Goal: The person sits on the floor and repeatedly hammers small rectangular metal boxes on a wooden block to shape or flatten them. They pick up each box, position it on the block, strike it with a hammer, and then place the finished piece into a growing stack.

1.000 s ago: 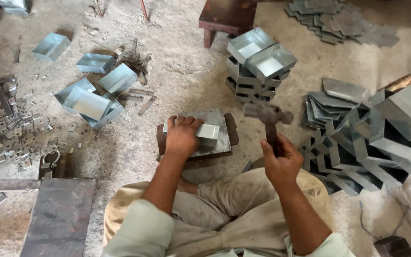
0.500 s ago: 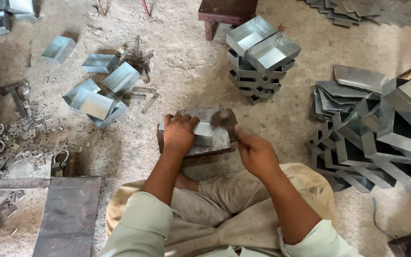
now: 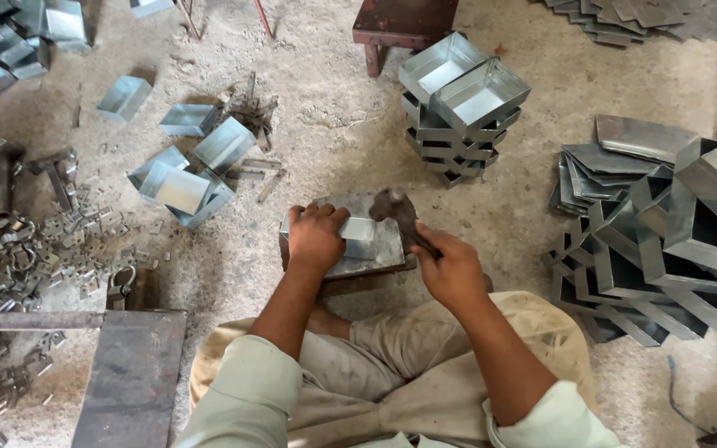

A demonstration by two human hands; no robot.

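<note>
A small folded sheet-metal piece [image 3: 357,230] is pinned flat on a steel block [image 3: 375,249] set on the floor, its long axis running left to right across the block. The left hand [image 3: 315,236] is pressed over its left end, the grip clenched on the piece. A hammer [image 3: 396,209] is held in the right hand [image 3: 451,267], grip closed around the handle, the head lying at the piece's right end. Behind, a stack of metal trays [image 3: 458,108] is seen.
</note>
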